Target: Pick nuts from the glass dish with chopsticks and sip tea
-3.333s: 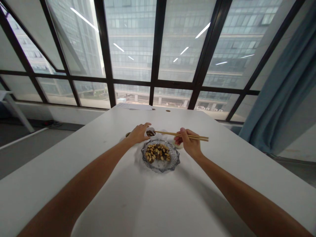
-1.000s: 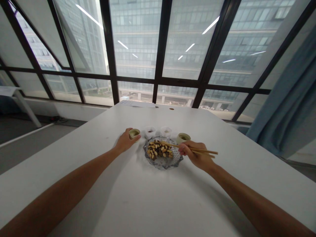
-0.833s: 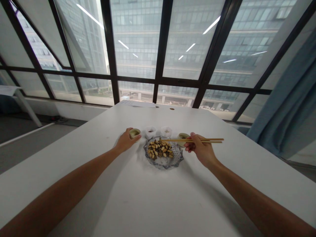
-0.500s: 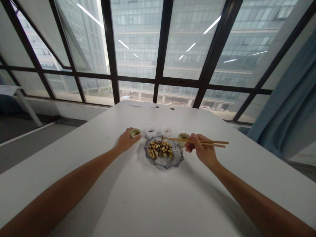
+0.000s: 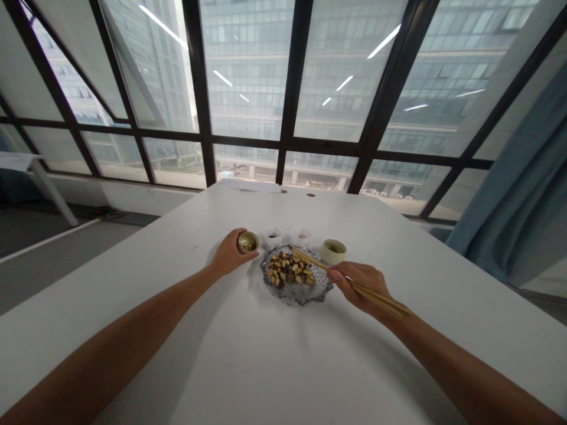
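Observation:
My left hand [image 5: 228,255] is wrapped round a small greenish cup [image 5: 248,242], whose mouth leans toward the plate and shows a few small pieces inside. In my right hand [image 5: 361,283] is a pair of wooden chopsticks [image 5: 312,260], slanting back to the left. Their tips are over the far part of a clear glass plate [image 5: 301,294]; whether they pinch anything is too small to tell. On the plate lies a heap of pale-shelled nuts and dark seeds [image 5: 287,268]. A second greenish cup [image 5: 333,252] stands beyond my right hand, untouched.
Behind the plate stand two small white cups, one with something dark [image 5: 271,237] and one with something pale [image 5: 301,237]. Papers [image 5: 250,186] lie at the far end of the white table [image 5: 266,366]. A blue curtain [image 5: 509,183] hangs at the right by the windows.
My left hand has tipped the cup toward the plate and me, moving slightly right. My right hand has come nearer and lower, swinging the chopsticks from level to slanted and uncovering the right cup.

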Tool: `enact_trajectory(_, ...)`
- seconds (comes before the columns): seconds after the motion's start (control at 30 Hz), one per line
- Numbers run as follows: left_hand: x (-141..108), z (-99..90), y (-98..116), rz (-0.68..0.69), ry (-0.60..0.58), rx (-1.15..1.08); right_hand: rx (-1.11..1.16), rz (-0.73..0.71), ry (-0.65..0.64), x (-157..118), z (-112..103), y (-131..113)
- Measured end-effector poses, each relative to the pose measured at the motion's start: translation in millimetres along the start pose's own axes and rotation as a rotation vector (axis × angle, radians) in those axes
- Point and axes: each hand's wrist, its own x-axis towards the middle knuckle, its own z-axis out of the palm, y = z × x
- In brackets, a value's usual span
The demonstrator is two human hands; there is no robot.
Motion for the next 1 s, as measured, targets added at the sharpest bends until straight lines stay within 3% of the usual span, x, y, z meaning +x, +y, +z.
enact_trajectory(0.13,-1.0,2.3,-2.1,0.01,-0.004,0.006,0.006,0.119,0.084,8.6,7.0,2.4)
enact_trajectory(0.3,-2.3,3.9,-2.6,0.008,0.002,-0.002,0.168,0.254,0.107,49.2,28.5,8.7)
enact_trajectory(0.5,-2.7,5.7,-2.2,-0.001,-0.002,0.003,0.427,0.408,0.019,83.5,56.2,21.1)
enact_trajectory(0.6,-2.4,6.0,-2.4,0.003,-0.003,0.002,0.546,0.443,0.131,80.5,44.2,18.2)
enact_trajectory(0.7,-1.9,6.2,-2.8,0.01,0.003,0.004,0.629,0.494,0.184,69.0,18.9,5.0)
enact_trajectory(0.83,-1.3,5.7,-2.8,0.017,0.01,0.0,0.679,0.518,-0.009,50.1,-6.5,-18.4)
enact_trajectory(0.93,-1.0,4.3,-2.1,0.016,0.009,-0.003,0.667,0.537,-0.189,38.6,-9.9,-25.6)
enact_trajectory(1.0,-0.9,3.5,-2.0,0.015,0.007,-0.001,0.637,0.552,-0.216,33.4,-7.8,-22.0)
